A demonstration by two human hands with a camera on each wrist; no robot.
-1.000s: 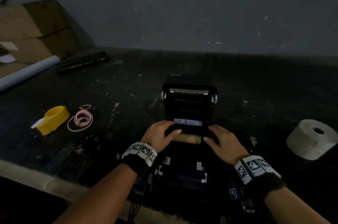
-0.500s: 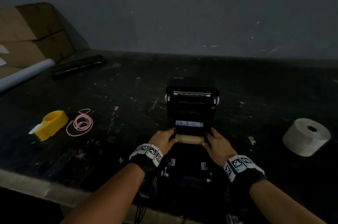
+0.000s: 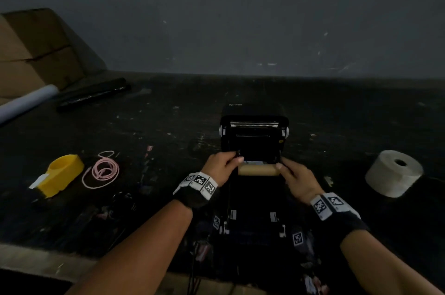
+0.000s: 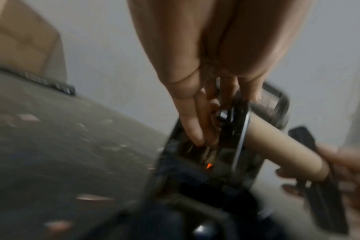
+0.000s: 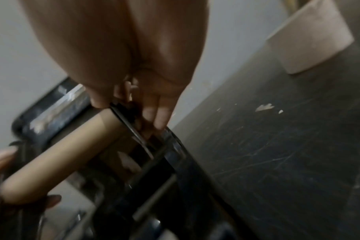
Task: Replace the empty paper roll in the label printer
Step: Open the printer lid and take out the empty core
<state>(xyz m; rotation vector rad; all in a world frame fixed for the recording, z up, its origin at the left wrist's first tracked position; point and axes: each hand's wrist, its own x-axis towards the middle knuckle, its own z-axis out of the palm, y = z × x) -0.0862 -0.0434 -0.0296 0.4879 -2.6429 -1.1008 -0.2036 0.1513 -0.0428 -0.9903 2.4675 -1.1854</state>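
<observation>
A: What does the label printer [image 3: 254,140] look like?

B: It is black, in the middle of the dark table [image 3: 168,126], and its lid stands open on the far side. A bare brown cardboard core [image 3: 258,170] lies across its open bay, between two black side guides.

A: And the hands?

B: The left hand [image 3: 222,167] has its fingers curled at the left end of the core, and the right hand [image 3: 295,178] has them curled at the right end. From the wrist views they seem to press the guides, but the blur does not let me tell if they grip the core itself.

A: What has changed from half a second ago?

B: The core shows more fully and sits a little higher in the bay. The hands are still at its ends.

A: What else?

B: A full white paper roll [image 3: 395,173] stands well apart on the right. The printer's near part is too dark to read.
</observation>
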